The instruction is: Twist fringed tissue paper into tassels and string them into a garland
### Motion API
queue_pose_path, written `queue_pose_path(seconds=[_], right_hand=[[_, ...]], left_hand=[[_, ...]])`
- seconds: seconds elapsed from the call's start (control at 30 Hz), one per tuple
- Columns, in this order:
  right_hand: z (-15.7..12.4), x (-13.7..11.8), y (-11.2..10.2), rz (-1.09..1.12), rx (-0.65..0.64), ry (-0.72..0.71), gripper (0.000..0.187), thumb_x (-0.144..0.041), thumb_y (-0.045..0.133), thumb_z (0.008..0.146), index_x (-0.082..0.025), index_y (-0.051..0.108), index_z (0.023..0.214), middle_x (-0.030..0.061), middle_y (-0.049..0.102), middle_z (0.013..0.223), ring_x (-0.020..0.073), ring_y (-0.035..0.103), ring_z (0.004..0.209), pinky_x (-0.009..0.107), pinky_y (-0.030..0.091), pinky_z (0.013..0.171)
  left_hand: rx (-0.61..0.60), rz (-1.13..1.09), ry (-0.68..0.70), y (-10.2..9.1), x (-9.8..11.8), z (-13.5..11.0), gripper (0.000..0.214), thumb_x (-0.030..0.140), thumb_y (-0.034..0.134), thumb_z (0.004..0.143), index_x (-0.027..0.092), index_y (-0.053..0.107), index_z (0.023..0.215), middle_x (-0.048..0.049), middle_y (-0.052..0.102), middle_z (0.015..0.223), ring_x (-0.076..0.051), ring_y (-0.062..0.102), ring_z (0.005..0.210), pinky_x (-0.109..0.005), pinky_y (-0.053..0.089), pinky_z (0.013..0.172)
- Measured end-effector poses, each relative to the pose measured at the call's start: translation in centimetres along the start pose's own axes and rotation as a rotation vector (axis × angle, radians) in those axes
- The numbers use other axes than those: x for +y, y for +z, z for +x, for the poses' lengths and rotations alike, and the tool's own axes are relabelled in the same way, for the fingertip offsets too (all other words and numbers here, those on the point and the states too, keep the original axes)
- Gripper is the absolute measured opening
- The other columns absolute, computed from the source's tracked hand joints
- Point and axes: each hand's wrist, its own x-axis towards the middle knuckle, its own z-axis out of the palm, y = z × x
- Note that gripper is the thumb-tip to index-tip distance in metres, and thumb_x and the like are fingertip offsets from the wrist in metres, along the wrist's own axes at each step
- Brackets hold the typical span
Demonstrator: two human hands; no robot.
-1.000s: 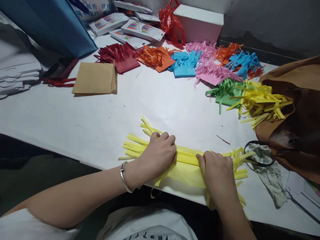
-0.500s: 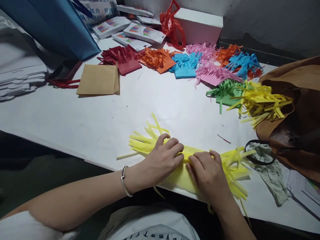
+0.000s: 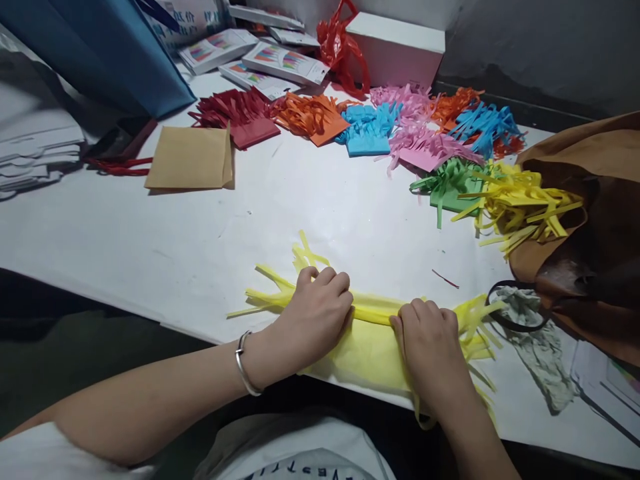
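A sheet of yellow tissue paper [image 3: 373,353], cut into fringe at both ends, lies along the table's near edge. Across its middle runs a narrow rolled or folded band. My left hand [image 3: 320,310] has its fingers curled round the left part of this band, with fringe strips fanning out past the knuckles. On the right part, my right hand [image 3: 427,347] grips the band between thumb and curled fingers. A stretch of the band shows between the two hands. The fingertips of both hands are mostly hidden under the knuckles.
Fringed paper bundles in red [image 3: 255,131], orange [image 3: 325,130], blue [image 3: 369,143], pink [image 3: 425,150], green [image 3: 455,197] and yellow [image 3: 530,203] line the back. A folded brown paper [image 3: 187,160] lies left. A brown bag [image 3: 580,147] and crumpled cloth [image 3: 540,353] are on the right.
My hands have moved apart along the yellow tissue paper, the left one leftward and the right one slightly rightward. More of the band shows between them.
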Motion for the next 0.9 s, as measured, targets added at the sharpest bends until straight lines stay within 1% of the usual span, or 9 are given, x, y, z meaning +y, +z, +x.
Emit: queue_pose_path(seconds=[0.07, 0.17, 0.23, 0.27, 0.37, 0.47, 0.6, 0.73, 0.9], right_hand=[[0.6, 0.0, -0.3, -0.016, -0.023, 0.037, 0.021, -0.022, 0.060, 0.093, -0.021, 0.052, 0.074, 0.0016, 0.055, 0.073, 0.0227, 0.048, 0.072, 0.038, 0.028, 0.071], [0.9, -0.2, -0.8, 0.048, 0.070, 0.031, 0.015, -0.019, 0.061, 0.092, -0.020, 0.056, 0.079, 0.0031, 0.059, 0.079, 0.0226, 0.051, 0.078, 0.040, 0.030, 0.079], [1.0, -0.5, -1.0, 0.130, 0.150, -0.084, 0.010, -0.015, 0.057, 0.094, -0.020, 0.059, 0.085, 0.0043, 0.063, 0.087, 0.0219, 0.053, 0.085, 0.041, 0.031, 0.087], [0.9, -0.7, -1.0, 0.162, 0.169, -0.157, 0.013, -0.013, 0.054, 0.095, -0.019, 0.060, 0.086, 0.0041, 0.064, 0.087, 0.0210, 0.053, 0.085, 0.041, 0.031, 0.089], [0.9, -1.3, -0.5, 0.172, 0.185, -0.273, 0.025, -0.008, 0.047, 0.096, -0.018, 0.059, 0.077, 0.0023, 0.059, 0.074, 0.0179, 0.050, 0.076, 0.038, 0.032, 0.085], [1.0, -1.5, 0.0, 0.202, 0.230, -0.247, 0.023, -0.009, 0.048, 0.096, -0.017, 0.059, 0.078, 0.0023, 0.060, 0.075, 0.0168, 0.050, 0.075, 0.037, 0.033, 0.084], [1.0, -1.6, 0.3, 0.227, 0.215, -0.296, 0.026, -0.008, 0.042, 0.098, -0.017, 0.058, 0.080, 0.0032, 0.061, 0.077, 0.0169, 0.050, 0.076, 0.037, 0.033, 0.084], [0.0, -0.9, -0.1, 0.285, 0.187, -0.284, 0.027, -0.010, 0.041, 0.099, -0.017, 0.059, 0.080, 0.0024, 0.059, 0.074, 0.0168, 0.051, 0.076, 0.037, 0.036, 0.086], [-1.7, 0.3, -0.4, 0.396, 0.213, -0.240, 0.025, -0.010, 0.039, 0.100, -0.017, 0.062, 0.095, 0.0054, 0.068, 0.094, 0.0191, 0.058, 0.095, 0.046, 0.032, 0.106]], left_hand=[[-0.038, 0.023, -0.018, 0.0, 0.2, 0.4, 0.019, 0.017, 0.056, 0.088, 0.017, 0.061, 0.070, -0.0059, 0.060, 0.083, -0.025, 0.050, 0.082, -0.043, 0.032, 0.077], [-0.048, 0.025, -0.014, 0.1, 0.2, 0.5, 0.017, 0.016, 0.056, 0.088, 0.018, 0.061, 0.072, -0.0057, 0.060, 0.084, -0.025, 0.049, 0.082, -0.043, 0.033, 0.077], [-0.017, 0.021, -0.001, 0.2, 0.1, 0.4, 0.014, 0.015, 0.055, 0.089, 0.018, 0.060, 0.076, -0.0058, 0.060, 0.086, -0.024, 0.049, 0.081, -0.043, 0.033, 0.078], [0.008, 0.013, 0.014, 0.3, 0.0, 0.3, 0.013, 0.013, 0.055, 0.089, 0.018, 0.060, 0.078, -0.0058, 0.061, 0.087, -0.024, 0.049, 0.081, -0.043, 0.034, 0.079], [0.087, -0.049, 0.105, 0.4, -0.1, -0.1, 0.012, 0.009, 0.055, 0.088, 0.018, 0.060, 0.081, -0.0057, 0.062, 0.094, -0.023, 0.050, 0.086, -0.045, 0.034, 0.088], [0.151, -0.097, 0.212, 0.5, -0.3, -0.3, 0.014, 0.010, 0.054, 0.091, 0.017, 0.062, 0.082, -0.0063, 0.063, 0.100, -0.023, 0.050, 0.093, -0.046, 0.032, 0.096], [0.178, -0.116, 0.307, 0.9, -0.4, -0.3, 0.019, 0.009, 0.051, 0.092, 0.016, 0.062, 0.078, -0.0056, 0.063, 0.092, -0.022, 0.051, 0.092, -0.045, 0.032, 0.096], [0.135, -0.159, 0.245, 0.9, -0.6, -0.4, 0.018, 0.011, 0.056, 0.091, 0.016, 0.063, 0.076, -0.0045, 0.063, 0.089, -0.020, 0.052, 0.087, -0.042, 0.032, 0.091], [0.088, -0.177, 0.234, 0.6, -0.9, -0.6, 0.014, 0.013, 0.060, 0.090, 0.018, 0.067, 0.079, -0.0027, 0.065, 0.089, -0.020, 0.052, 0.087, -0.041, 0.029, 0.089]])
